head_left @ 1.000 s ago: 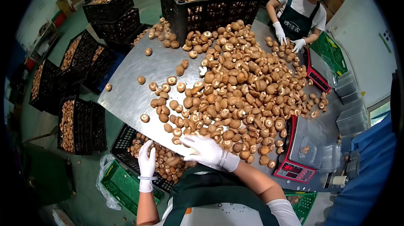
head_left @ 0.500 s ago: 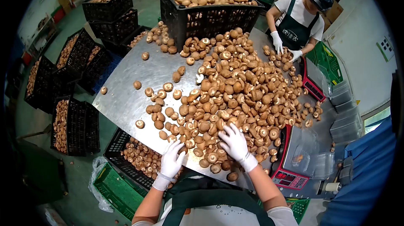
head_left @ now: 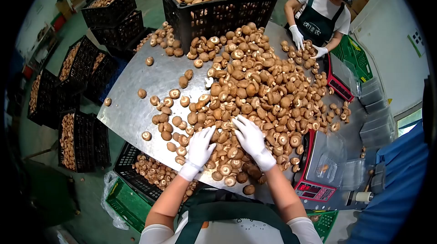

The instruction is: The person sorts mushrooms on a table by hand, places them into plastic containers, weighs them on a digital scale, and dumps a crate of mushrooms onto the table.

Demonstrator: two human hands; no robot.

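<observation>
A broad heap of brown shiitake mushrooms [head_left: 255, 85] covers much of the metal table [head_left: 132, 94]. At its near edge, my left hand [head_left: 199, 149] in a white glove rests against the heap's left side, fingers stretched forward and thumb apart. My right hand [head_left: 251, 138], also gloved, lies on top of the mushrooms with its fingers extended. Several mushrooms sit between the two hands, and neither hand is closed around one. The undersides of both palms are hidden.
A full black crate [head_left: 218, 14] stands at the table's far end. Two red scales [head_left: 314, 192] [head_left: 339, 87] and clear plastic boxes [head_left: 378, 128] line the right. Across the table, a co-worker [head_left: 318, 21] handles mushrooms. A black crate [head_left: 125, 164] sits below the left edge; stacked crates [head_left: 111, 14] stand beyond.
Both my hands have moved forward, further into the near edge of the heap; the left has also shifted right, towards the other hand. The camera view has shifted slightly.
</observation>
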